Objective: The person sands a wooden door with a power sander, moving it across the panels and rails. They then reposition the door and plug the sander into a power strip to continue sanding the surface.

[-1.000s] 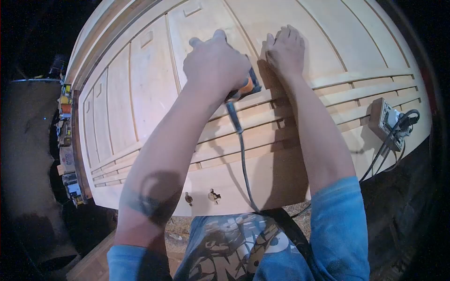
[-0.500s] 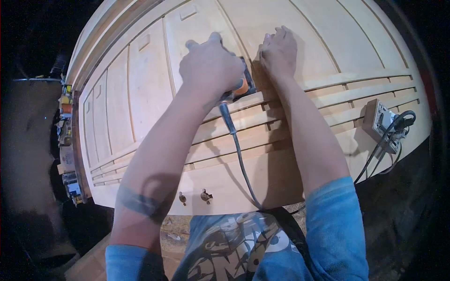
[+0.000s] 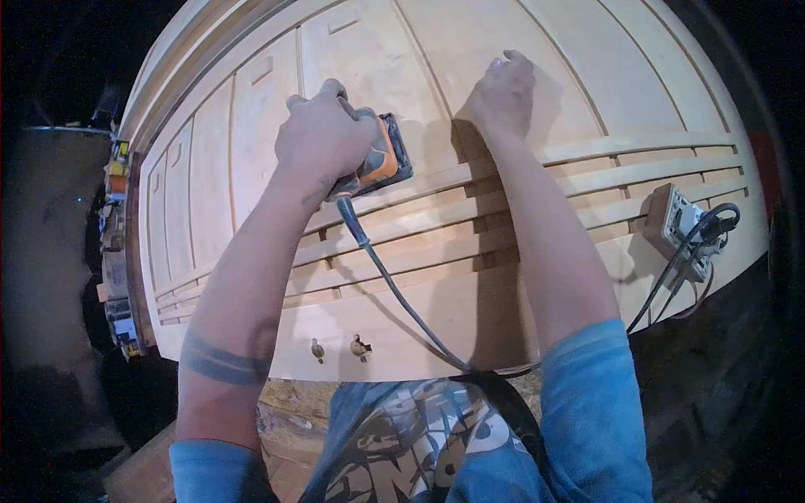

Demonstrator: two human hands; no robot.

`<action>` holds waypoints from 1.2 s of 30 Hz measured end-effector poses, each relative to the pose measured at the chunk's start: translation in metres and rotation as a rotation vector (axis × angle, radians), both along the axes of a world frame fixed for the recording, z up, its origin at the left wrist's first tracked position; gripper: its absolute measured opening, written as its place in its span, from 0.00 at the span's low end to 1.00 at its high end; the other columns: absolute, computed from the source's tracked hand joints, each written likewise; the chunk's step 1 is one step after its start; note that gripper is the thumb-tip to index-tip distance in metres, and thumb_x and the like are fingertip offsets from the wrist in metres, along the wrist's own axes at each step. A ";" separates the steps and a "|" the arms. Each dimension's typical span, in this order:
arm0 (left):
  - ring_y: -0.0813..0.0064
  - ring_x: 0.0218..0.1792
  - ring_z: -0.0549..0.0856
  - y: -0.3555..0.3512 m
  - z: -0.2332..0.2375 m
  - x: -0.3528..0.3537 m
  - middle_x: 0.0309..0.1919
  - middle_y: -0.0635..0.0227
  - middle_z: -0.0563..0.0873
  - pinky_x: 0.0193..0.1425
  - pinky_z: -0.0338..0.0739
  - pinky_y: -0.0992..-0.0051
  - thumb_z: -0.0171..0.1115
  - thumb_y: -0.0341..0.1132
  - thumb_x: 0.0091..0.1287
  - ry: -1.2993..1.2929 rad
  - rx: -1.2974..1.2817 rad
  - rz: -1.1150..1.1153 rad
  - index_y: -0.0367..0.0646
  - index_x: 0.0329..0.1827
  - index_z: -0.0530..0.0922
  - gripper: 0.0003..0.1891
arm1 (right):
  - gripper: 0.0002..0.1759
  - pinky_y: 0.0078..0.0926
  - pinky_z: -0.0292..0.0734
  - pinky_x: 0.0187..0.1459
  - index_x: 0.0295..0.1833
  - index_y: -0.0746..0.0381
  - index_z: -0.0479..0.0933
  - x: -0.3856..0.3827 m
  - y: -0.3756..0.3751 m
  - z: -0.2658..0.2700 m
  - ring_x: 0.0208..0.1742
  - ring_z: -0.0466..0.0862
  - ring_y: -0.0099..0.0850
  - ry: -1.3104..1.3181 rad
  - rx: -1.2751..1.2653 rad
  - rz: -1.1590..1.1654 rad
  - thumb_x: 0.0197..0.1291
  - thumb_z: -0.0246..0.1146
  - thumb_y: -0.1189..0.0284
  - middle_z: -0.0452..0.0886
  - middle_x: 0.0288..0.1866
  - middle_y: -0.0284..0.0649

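Note:
My left hand (image 3: 323, 138) is closed over the top of a corded electric sander (image 3: 384, 159) with an orange and dark body. The sander's flat pad rests on a pale wooden panel (image 3: 369, 63), just above a band of horizontal slats (image 3: 411, 222). Its dark cord (image 3: 402, 302) trails down to the panel's near edge. To the right, my right hand (image 3: 501, 94) is at the panel with its fingers loosely bent and nothing visible in it. Whether its fingertips touch the wood is hard to tell.
A power outlet box (image 3: 675, 230) with plugged-in black cables (image 3: 717, 222) sits on the panel's right end. Two small cut holes (image 3: 360, 347) lie near the front edge. Assorted items (image 3: 117, 243) line the left side. Another wooden frame piece (image 3: 180, 71) stands behind.
My left hand has slid the sander leftward and slightly nearer across the panel, and the cord has swung left with it. My right hand has shifted slightly, its fingers more bent.

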State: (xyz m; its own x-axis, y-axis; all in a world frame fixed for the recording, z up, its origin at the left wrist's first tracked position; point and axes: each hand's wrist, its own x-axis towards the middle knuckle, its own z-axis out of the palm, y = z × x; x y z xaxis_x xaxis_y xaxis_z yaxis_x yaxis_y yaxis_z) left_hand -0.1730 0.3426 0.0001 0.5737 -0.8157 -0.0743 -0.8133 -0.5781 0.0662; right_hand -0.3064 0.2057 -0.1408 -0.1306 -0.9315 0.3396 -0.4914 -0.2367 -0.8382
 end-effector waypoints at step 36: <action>0.53 0.49 0.86 0.134 -0.005 0.183 0.53 0.56 0.79 0.55 0.82 0.58 0.71 0.46 0.55 -0.096 0.024 0.084 0.54 0.58 0.77 0.27 | 0.22 0.42 0.66 0.66 0.64 0.70 0.66 0.004 0.017 0.021 0.67 0.71 0.49 0.260 0.054 0.010 0.75 0.47 0.65 0.70 0.64 0.55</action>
State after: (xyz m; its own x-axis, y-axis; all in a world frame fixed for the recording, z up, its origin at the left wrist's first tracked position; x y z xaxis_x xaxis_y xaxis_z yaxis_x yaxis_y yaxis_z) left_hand 0.0096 0.4770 -0.0045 0.6450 -0.7634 -0.0354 -0.7642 -0.6446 -0.0243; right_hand -0.3023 0.2229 -0.1202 -0.0366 -0.9501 0.3099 -0.6896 -0.2004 -0.6959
